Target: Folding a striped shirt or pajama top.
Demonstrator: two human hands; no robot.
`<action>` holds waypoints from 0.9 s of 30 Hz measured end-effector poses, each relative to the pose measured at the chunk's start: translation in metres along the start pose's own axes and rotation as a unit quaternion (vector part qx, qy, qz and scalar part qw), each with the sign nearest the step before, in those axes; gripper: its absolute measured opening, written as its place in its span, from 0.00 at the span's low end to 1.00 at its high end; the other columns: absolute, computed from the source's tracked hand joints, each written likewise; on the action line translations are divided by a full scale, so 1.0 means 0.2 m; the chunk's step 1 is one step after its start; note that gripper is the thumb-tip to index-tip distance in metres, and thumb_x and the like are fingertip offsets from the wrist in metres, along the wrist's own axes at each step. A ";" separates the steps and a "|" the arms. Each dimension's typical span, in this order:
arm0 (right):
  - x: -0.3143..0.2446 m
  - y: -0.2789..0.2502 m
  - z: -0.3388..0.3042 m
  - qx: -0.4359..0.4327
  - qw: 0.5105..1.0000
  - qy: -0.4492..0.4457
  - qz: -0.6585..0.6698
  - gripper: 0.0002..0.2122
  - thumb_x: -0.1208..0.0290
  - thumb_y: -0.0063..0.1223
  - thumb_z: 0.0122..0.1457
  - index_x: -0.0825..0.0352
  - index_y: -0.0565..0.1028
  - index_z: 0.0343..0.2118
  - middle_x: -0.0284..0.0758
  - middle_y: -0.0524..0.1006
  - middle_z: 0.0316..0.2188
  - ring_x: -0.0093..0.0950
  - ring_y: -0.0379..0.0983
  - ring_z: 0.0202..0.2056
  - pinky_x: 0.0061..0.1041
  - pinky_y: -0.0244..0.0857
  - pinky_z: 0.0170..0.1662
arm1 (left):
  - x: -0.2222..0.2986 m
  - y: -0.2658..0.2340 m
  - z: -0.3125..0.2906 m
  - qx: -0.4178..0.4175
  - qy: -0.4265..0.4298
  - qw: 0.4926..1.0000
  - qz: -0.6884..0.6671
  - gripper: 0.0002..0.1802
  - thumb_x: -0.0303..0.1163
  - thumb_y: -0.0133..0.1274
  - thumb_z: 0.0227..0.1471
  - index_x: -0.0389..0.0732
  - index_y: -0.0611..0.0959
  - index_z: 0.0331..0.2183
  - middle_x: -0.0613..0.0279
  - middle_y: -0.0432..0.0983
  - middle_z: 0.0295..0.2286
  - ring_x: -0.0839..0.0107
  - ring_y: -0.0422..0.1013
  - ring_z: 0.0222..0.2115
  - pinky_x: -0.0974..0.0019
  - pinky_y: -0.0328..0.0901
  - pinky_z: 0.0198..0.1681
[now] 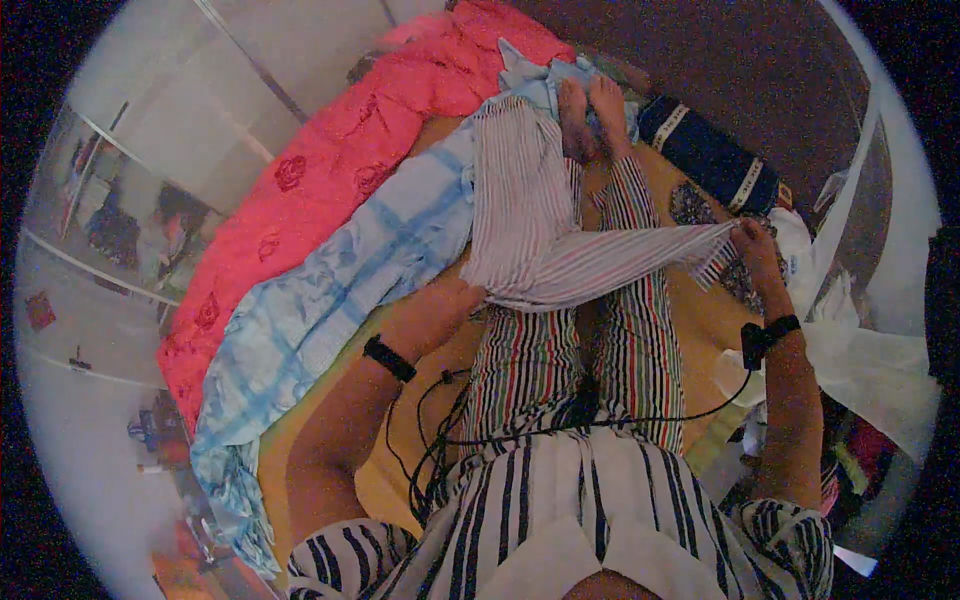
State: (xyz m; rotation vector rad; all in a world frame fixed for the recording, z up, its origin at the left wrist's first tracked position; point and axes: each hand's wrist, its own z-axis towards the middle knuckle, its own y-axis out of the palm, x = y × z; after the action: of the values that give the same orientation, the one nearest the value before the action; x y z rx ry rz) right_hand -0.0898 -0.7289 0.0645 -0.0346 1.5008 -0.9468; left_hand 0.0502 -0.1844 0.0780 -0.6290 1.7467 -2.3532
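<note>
A pale, thin-striped garment (pixel 515 190) lies across my outstretched legs, one long part running up toward my feet. Its other long part stretches sideways over my thighs, from one hand to the other. My left hand (pixel 450 310) grips the garment at its lower left corner, fingers closed on the cloth. At the far end, my right hand (pixel 758 245) pinches the edge of the sideways part and pulls it fairly taut. Beneath it show the multicoloured striped trousers (pixel 525 365) that I wear. Each wrist has a black band.
Along the left lie a light blue patterned cloth (pixel 330 270) and a bright pink quilted cover (pixel 290 185). Past my feet on the right sits a dark blue rolled bundle (pixel 710 150) with pale bands. A black cable (pixel 590 428) crosses my lap to my right wrist. White sheer fabric (pixel 850 365) hangs at the right.
</note>
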 end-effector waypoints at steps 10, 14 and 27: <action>-0.17 -0.31 -0.03 0.090 0.984 -0.017 0.151 0.15 0.66 0.48 0.57 0.68 0.70 0.45 0.29 0.73 0.36 0.21 0.67 0.38 0.21 0.61 0.43 | 0.37 -0.24 -0.05 -0.065 0.057 0.996 -0.012 0.13 0.25 0.44 0.45 0.42 0.71 0.37 0.55 0.68 0.24 0.56 0.69 0.28 0.59 0.65 0.30; -0.18 -0.39 -0.08 0.077 0.997 -0.005 0.031 0.16 0.67 0.48 0.56 0.68 0.69 0.47 0.32 0.73 0.39 0.22 0.68 0.41 0.23 0.61 0.44 | 0.56 -0.09 -0.19 -0.110 0.055 0.976 -0.182 0.13 0.26 0.43 0.46 0.42 0.71 0.38 0.55 0.69 0.25 0.56 0.71 0.29 0.59 0.66 0.31; -1.05 0.26 0.35 -0.102 0.969 -0.150 -0.170 0.18 0.66 0.53 0.52 0.70 0.71 0.44 0.38 0.74 0.36 0.28 0.69 0.40 0.25 0.62 0.44 | 0.60 0.13 -0.20 -0.224 -0.011 0.915 -0.336 0.14 0.30 0.39 0.51 0.38 0.75 0.37 0.47 0.73 0.30 0.51 0.71 0.33 0.55 0.65 0.36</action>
State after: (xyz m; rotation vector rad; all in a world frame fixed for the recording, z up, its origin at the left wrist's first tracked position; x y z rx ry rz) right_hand 0.0382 -0.6179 0.2155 -0.5754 1.3234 -1.0016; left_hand -0.0791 -0.1997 0.0734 -1.5334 2.3730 -2.2667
